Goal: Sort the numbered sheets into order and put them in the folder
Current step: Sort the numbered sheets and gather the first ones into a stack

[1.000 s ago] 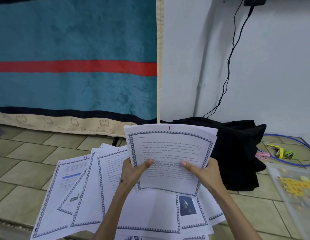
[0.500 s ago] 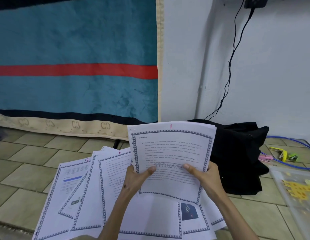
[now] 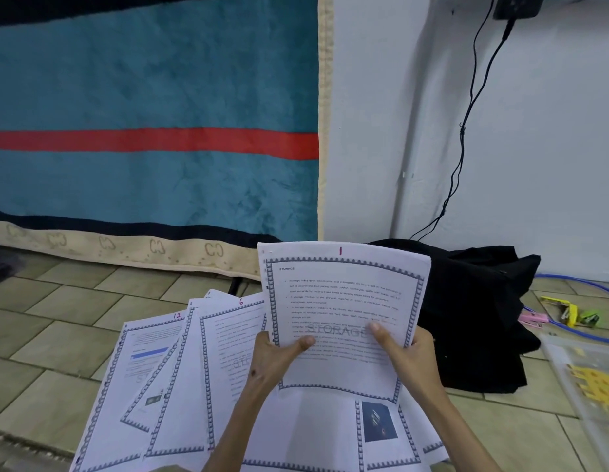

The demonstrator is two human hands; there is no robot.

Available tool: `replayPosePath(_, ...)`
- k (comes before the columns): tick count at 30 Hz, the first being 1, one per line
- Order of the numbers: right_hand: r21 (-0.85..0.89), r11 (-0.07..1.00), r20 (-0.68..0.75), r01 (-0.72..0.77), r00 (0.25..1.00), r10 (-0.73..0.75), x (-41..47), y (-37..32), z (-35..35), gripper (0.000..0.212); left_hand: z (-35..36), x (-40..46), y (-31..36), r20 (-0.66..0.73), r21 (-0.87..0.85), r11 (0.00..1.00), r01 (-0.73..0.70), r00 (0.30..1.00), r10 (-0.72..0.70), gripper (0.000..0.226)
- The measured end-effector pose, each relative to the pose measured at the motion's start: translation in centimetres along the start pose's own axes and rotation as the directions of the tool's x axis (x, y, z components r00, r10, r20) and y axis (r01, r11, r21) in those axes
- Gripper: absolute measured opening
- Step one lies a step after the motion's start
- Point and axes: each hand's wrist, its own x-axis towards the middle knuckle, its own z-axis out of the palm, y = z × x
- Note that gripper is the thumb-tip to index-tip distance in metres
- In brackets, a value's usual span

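Both hands hold up the sheet marked 1 (image 3: pixel 343 301), headed STORAGE, nearly upright in front of the person. The left hand (image 3: pixel 275 359) grips its left edge with the thumb pressed across the print; the right hand (image 3: pixel 406 352) grips the right edge, thumb likewise on the front. Below and to the left, more bordered sheets fan out over the tiled floor (image 3: pixel 47 335): the sheet marked 6 (image 3: pixel 228 338) just beside the left wrist, the sheet marked 12 (image 3: pixel 143 362) farther left, others overlapping beneath the forearms. A clear plastic folder (image 3: pixel 582 376) lies on the floor at the far right, well apart from the sheets. A heap of black cloth (image 3: pixel 473 311) sits behind the right hand against the wall.
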Motion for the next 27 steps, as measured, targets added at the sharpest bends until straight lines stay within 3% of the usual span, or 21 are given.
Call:
replayPosePath(3,-0.08,0.996,0.012,-0.031,0.999,0.032,0.7,-0.2,-0.1,0.009,0.2,-0.4,1.3,0.047,0.023,1.0,-0.016,0.999,0.015,0.029)
replayPosePath(6,-0.128,0.988,0.031,-0.09,0.995,0.095,1.4,-1.4,-1.8,0.007,0.0,-0.2,3.4,0.224,0.085,0.996,-0.034,0.975,0.014,0.017)
replayPosePath(9,-0.158,0.963,0.12,-0.216,0.964,0.236,0.8,-2.6,-4.1,0.013,0.5,1.1,4.9,0.316,-0.225,0.969,0.104,0.948,-0.029,0.037)
replayPosePath(12,-0.203,0.921,0.194,-0.332,0.909,0.37,-0.8,-2.7,-5.9,0.015,2.7,2.2,6.4,0.374,-0.582,0.755,0.301,0.924,-0.08,0.028)
replayPosePath(14,-0.174,0.893,0.17,-0.414,0.881,0.441,-2.0,-2.2,-7.0,0.022,4.3,2.5,6.5,0.403,-0.709,0.613,0.348,0.914,-0.053,0.029)
replayPosePath(16,-0.129,0.855,0.168,-0.503,0.838,0.519,-3.2,-1.7,-8.1,0.035,6.0,2.4,5.8,0.44,-0.724,0.565,0.396,0.896,-0.064,0.031)
replayPosePath(20,-0.042,0.767,0.259,-0.64,0.734,0.628,-5.5,-1.5,-10.6,0.076,8.4,1.3,4.6,0.528,-0.712,0.466,0.525,0.838,-0.138,0.061)
replayPosePath(22,0.013,0.731,0.265,-0.683,0.707,0.656,-6.5,-1.1,-12.0,0.086,9.6,0.8,3.6,0.551,-0.688,0.456,0.564,0.816,-0.178,0.061)
replayPosePath(27,0.165,0.674,0.271,-0.72,0.691,0.671,-8.9,-1.0,-14.2,0.05,12.3,0.2,1.2,0.611,-0.592,0.479,0.648,0.749,-0.258,0.054)
